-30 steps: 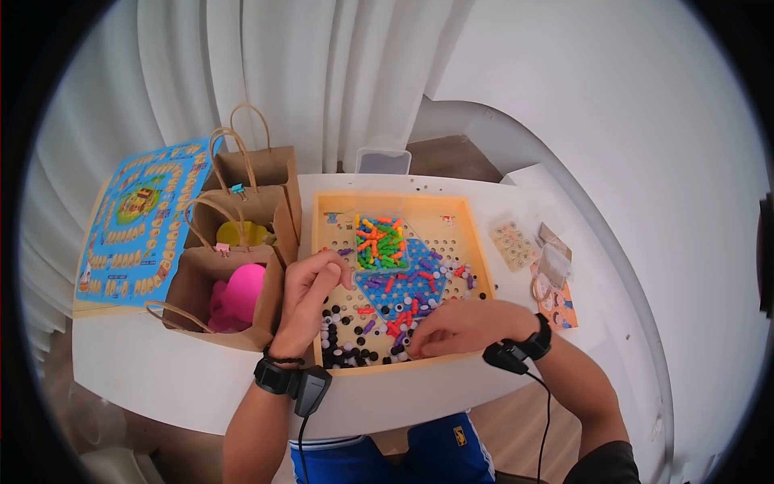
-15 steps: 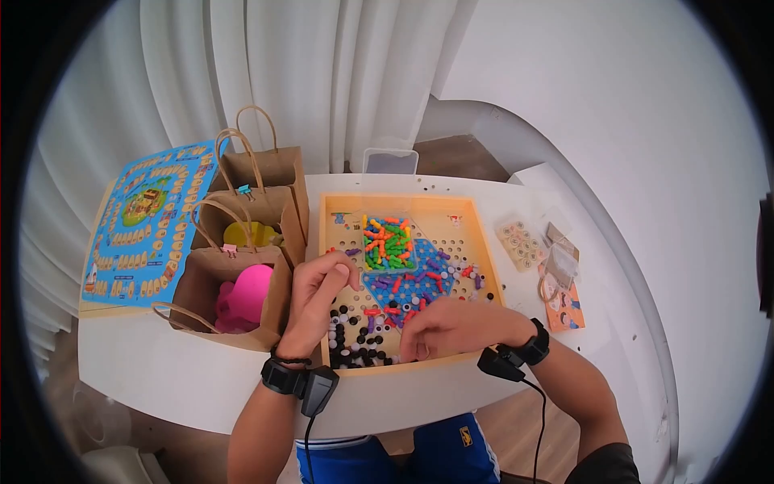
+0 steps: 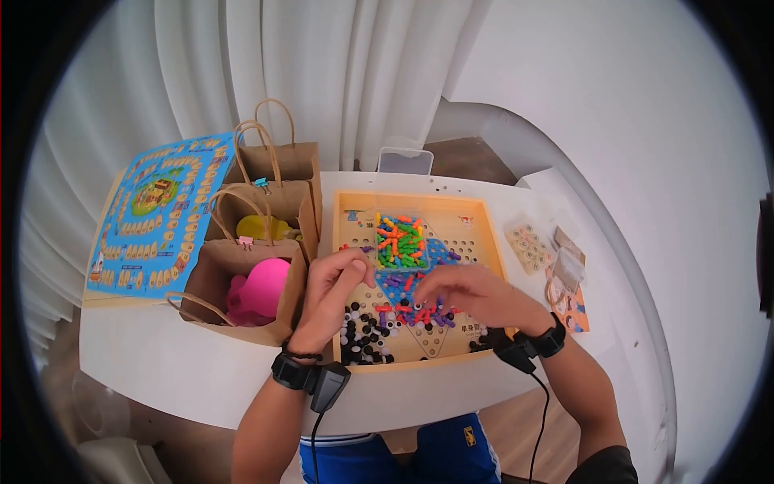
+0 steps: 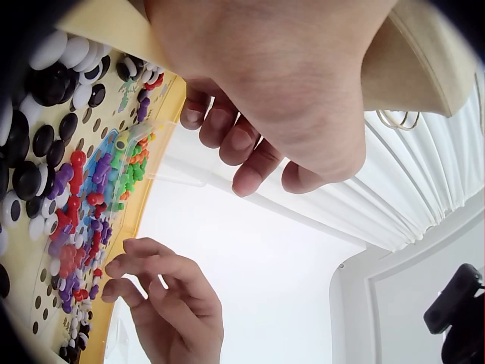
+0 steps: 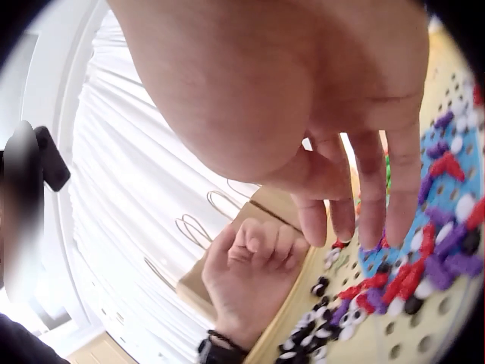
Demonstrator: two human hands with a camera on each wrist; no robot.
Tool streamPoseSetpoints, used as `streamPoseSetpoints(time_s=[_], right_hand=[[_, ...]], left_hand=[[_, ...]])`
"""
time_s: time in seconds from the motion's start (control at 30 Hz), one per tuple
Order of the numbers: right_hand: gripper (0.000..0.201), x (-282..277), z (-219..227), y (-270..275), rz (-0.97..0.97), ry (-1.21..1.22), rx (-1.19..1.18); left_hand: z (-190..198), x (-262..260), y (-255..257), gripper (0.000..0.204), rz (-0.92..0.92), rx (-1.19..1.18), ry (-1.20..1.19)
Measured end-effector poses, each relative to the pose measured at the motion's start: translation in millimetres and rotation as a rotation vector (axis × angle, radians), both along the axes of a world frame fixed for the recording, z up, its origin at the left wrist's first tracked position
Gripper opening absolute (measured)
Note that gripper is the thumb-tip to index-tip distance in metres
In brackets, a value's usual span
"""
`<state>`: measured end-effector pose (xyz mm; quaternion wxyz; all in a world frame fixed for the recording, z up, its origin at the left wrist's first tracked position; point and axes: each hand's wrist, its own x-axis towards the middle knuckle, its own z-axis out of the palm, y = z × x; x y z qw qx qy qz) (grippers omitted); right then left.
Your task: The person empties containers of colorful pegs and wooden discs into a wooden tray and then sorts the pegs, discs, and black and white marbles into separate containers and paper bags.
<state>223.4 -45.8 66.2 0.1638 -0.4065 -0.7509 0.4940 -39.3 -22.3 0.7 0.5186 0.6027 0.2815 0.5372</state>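
Note:
My right hand (image 3: 472, 297) hovers over the middle of a wooden game board (image 3: 493, 242), fingers spread and nearly straight, holding nothing. Under its fingertips lie red and purple pegs (image 5: 409, 277) mixed with a few round pieces, on and beside the board's blue star pattern (image 5: 447, 189). Over the left rim, my left hand (image 3: 334, 294) hangs with its fingers loosely curled and nothing visible in them. Black and white round pieces (image 3: 364, 343) are heaped in the near left corner. A clear box (image 3: 401, 242) full of orange, green and blue pegs sits on the board's far part.
Left of the board stand paper bags (image 3: 242, 278), one with a pink object (image 3: 262, 290) inside. A blue game sheet (image 3: 161, 218) leans behind them. To the right lie a packet of round pieces (image 3: 528, 246) and an orange card (image 3: 568, 310) on the white table (image 3: 201, 371).
My right hand has moved from the near edge toward the board's middle, and its fingers have straightened. Pegs and printed holes near the front now show. The left hand keeps its pose.

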Motion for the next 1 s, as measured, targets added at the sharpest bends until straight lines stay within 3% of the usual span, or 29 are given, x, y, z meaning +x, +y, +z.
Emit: streamPoseSetpoints(time_s=[0.07,0.13,0.23,0.43,0.63,1.0], right_hand=[[0.035,14,4,2,-0.093,-0.059,0.072],[0.028,29,2,6,-0.141,-0.292,0.442],[0.021,41,-11,4,-0.190,-0.364,0.505],[0.019,29,-15,-7,-0.026,-0.410,0.309],[0.016,22,-11,-15,-0.030,-0.534,0.343],[0.011,30,-6,-13,-0.151,-0.500,0.488]], left_hand=[[-1,1,1,0.040,0.004,0.019,-0.030],[1,0,0,0.040,-0.003,0.005,-0.020],[1,0,0,0.040,-0.010,-0.010,-0.006],[2,-1,-1,0.040,-0.006,-0.006,0.003],[1,-1,0,0.040,-0.018,-0.015,-0.009],[4,-3,0,0.034,-0.031,-0.024,0.014]])
